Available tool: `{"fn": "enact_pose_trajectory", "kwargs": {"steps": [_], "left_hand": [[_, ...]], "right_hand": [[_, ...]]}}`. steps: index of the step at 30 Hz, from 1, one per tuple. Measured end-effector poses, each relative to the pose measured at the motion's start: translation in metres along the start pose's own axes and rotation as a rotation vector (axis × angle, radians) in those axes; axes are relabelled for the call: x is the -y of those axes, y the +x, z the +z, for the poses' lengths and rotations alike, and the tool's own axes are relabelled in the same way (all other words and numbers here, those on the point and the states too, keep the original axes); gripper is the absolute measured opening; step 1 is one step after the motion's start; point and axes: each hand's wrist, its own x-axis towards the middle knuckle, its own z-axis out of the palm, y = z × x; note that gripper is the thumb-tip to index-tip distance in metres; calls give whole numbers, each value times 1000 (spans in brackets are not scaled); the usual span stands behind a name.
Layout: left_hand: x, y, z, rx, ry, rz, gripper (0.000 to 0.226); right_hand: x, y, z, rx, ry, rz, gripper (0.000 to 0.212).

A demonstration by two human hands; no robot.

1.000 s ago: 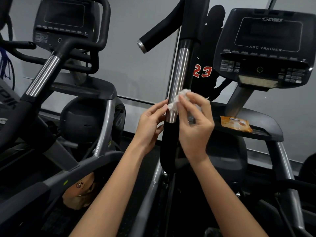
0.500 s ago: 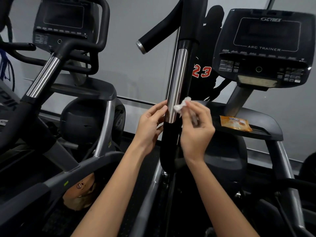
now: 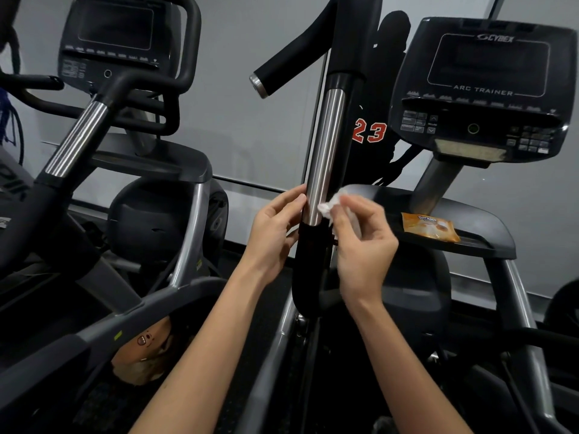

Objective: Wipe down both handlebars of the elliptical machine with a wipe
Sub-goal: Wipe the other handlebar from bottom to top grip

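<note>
Left hand: I am laying my left hand [image 3: 275, 233] along the left side of the handlebar [image 3: 326, 145]. The fingers are nearly straight and gripping nothing. I judge they are bracing the bar so it is not swinging away from the rub.
Right hand: my right hand [image 3: 363, 245] is pinching the wipe [image 3: 327, 205] between the thumb and the first fingers, with the remaining fingers curling loosely behind.
Wipe: a small, crumpled white wad, thin and creased. It is touching the right side of the chrome sleeve, just above where the black lower grip [image 3: 308, 270] begins.
Handlebar: a round, nearly upright tube that is leaning slightly. Its middle is smooth brushed chrome catching the light, and matte black sections are bounding it above and below.
Progress: I am judging that this bar's lower stretch is being worked now. I am not seeing this machine's second bar here.
Wipes packet [image 3: 429, 230]: a soft orange pouch is lying flat on the dark plastic tray [image 3: 488, 242] under the Arc Trainer console [image 3: 482, 89]. It is well to the right, probably parked there for a fresh sheet.
</note>
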Motion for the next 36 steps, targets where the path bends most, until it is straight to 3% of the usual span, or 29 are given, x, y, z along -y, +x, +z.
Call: {"fn": "enact_pose_trajectory", "kwargs": {"steps": [8, 11, 15, 19, 23, 29, 32, 36], "left_hand": [[2, -6, -11, -7, 16, 68, 10], [2, -12, -16, 72, 144, 146, 21], [1, -18, -21, 73, 309, 206, 25], [-4, -13, -18, -62, 349, 257, 26], [-15, -10, -3, -156, 290, 362, 21], [3, -24, 6, -143, 556, 552, 24], [16, -21, -3, -236, 643, 681, 29], [9, 0, -4, -313, 625, 705, 26]], "right_hand": [[-13, -6, -6, 64, -227, -347, 32], [-18, -13, -13, 96, -358, -384, 32], [-13, -16, -18, 236, -340, -321, 37], [-5, -13, -21, 340, -207, -217, 39], [7, -9, -22, 334, 2, -44, 43], [13, 8, -33, 185, 351, 289, 43], [11, 15, -39, 134, 283, 309, 42], [7, 20, -36, 172, 158, 234, 40]]}}
